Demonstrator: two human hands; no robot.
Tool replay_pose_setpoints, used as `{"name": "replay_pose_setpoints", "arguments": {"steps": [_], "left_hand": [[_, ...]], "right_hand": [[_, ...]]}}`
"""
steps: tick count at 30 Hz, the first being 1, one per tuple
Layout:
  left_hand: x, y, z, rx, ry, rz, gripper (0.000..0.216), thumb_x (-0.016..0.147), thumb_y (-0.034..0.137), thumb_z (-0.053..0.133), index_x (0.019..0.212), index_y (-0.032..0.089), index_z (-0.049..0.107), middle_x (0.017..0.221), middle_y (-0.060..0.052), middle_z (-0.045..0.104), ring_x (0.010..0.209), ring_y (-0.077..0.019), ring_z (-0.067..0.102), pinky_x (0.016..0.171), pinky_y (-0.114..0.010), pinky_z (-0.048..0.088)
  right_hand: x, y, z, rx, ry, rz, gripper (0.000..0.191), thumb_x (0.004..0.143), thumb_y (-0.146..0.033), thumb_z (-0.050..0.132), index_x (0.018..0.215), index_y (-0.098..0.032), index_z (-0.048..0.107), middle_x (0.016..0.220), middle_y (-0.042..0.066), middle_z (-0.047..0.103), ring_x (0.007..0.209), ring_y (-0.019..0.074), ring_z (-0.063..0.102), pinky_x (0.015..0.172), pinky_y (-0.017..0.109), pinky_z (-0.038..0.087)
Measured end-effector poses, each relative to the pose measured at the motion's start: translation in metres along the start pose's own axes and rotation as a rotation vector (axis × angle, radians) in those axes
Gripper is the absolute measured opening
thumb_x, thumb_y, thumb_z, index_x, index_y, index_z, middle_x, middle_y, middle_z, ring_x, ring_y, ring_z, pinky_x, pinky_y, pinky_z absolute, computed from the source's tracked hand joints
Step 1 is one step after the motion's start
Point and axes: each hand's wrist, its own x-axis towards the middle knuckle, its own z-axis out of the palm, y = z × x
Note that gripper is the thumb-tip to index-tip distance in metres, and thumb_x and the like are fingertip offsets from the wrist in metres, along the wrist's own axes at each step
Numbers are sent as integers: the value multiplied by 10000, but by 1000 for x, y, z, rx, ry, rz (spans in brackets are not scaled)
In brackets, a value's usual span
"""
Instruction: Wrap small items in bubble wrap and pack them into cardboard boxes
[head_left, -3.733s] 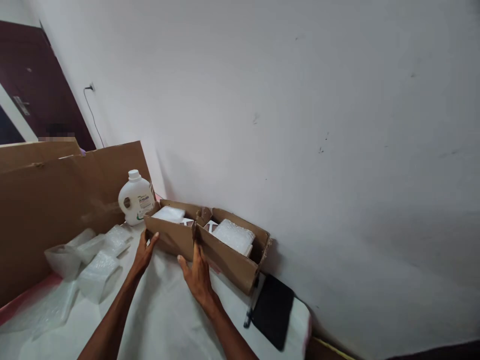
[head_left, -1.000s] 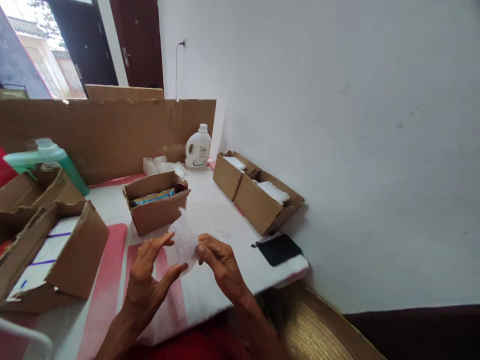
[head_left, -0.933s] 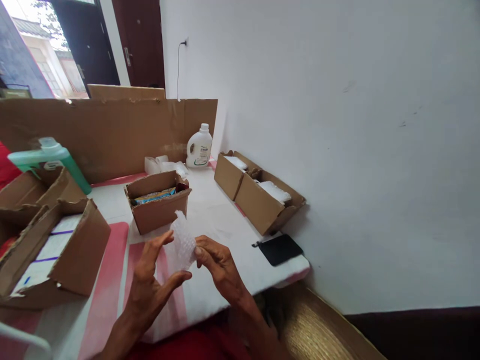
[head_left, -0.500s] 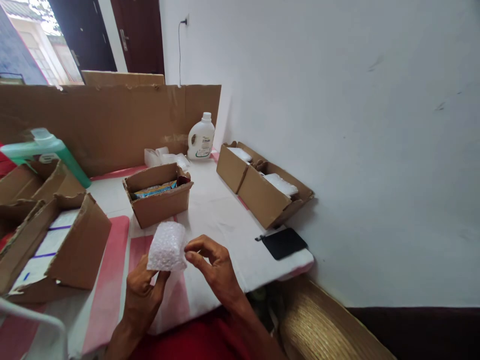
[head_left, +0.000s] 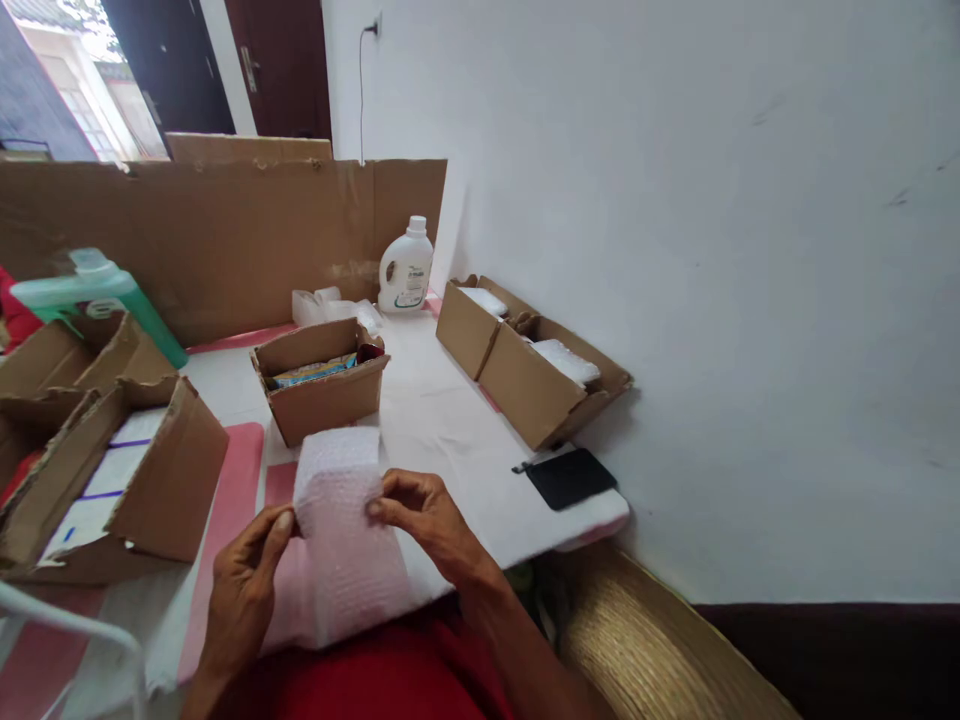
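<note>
Left hand (head_left: 246, 580) pinches bubble wrap (head_left: 343, 530) near the middle carton (head_left: 330, 402); right hand (head_left: 431, 520) does too. Behind that carton stands a jug (head_left: 409, 272).

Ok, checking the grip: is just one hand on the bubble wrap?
No, left hand and right hand pinch opposite edges of the bubble wrap.

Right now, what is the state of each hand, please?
Left hand: closed, pinching the left edge of the bubble wrap.
Right hand: closed, pinching its right edge.
</note>
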Motion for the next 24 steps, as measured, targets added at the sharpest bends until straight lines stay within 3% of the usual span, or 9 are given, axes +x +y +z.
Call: {"name": "replay_pose_setpoints", "arguments": {"steps": [4, 5, 9, 11, 14, 19, 21, 24], "left_hand": [[-10, 4, -4, 68, 274, 6, 404, 841, 575, 639, 1017, 215, 687, 862, -26, 722, 818, -189, 688, 813, -295, 531], [-14, 8, -3, 70, 266, 24, 387, 825, 565, 663, 995, 217, 673, 835, -19, 707, 792, -184, 677, 784, -287, 531], [-22, 28, 12, -10, -69, 55, 414, 768, 526, 736, 1011, 204, 645, 866, -30, 703, 770, -190, 666, 728, -286, 534], [-21, 34, 18, -53, -145, 24, 378, 792, 524, 715, 973, 199, 648, 855, -27, 699, 755, -180, 651, 703, -274, 520], [-17, 29, 18, -91, -175, -54, 347, 846, 531, 660, 921, 193, 673, 836, -27, 706, 786, -178, 652, 727, -266, 513], [-18, -3, 8, -197, -116, -278, 470, 755, 589, 730, 936, 155, 729, 889, -72, 752, 825, -213, 695, 821, -329, 546], [-24, -15, 10, -276, -125, -433, 525, 715, 612, 751, 931, 133, 744, 865, -86, 758, 800, -227, 713, 828, -361, 563], [-38, -32, 19, -305, -179, -640, 572, 710, 621, 753, 970, 112, 756, 780, -89, 752, 769, -230, 729, 812, -361, 579]], "right_hand": [[-3, -9, 2, -207, 76, -112, 312, 742, -377, 854, 690, -188, 611, 692, -42, 562, 674, 114, 477, 654, 263, 371], [-4, -12, 5, -258, 80, -126, 321, 742, -372, 854, 683, -189, 597, 687, -45, 555, 671, 113, 469, 646, 263, 364], [-9, -14, 21, -390, 3, -131, 348, 747, -391, 849, 672, -188, 575, 664, -55, 533, 647, 106, 454, 611, 253, 350], [-10, -10, 25, -402, -62, -104, 377, 734, -417, 855, 654, -186, 569, 648, -62, 514, 638, 101, 443, 603, 247, 348], [-6, -5, 14, -342, -95, -38, 401, 707, -458, 863, 650, -182, 578, 646, -59, 536, 643, 103, 472, 608, 240, 370], [32, -2, -36, -247, -213, 88, 394, 716, -495, 836, 730, -173, 608, 675, -29, 637, 626, 121, 597, 610, 249, 469], [60, -2, -52, -336, -294, 120, 382, 734, -479, 819, 728, -171, 594, 674, -23, 649, 608, 124, 622, 590, 243, 477], [105, 2, -61, -669, -455, 141, 277, 815, -379, 750, 727, -162, 601, 669, -20, 658, 603, 122, 638, 572, 227, 468]]}}
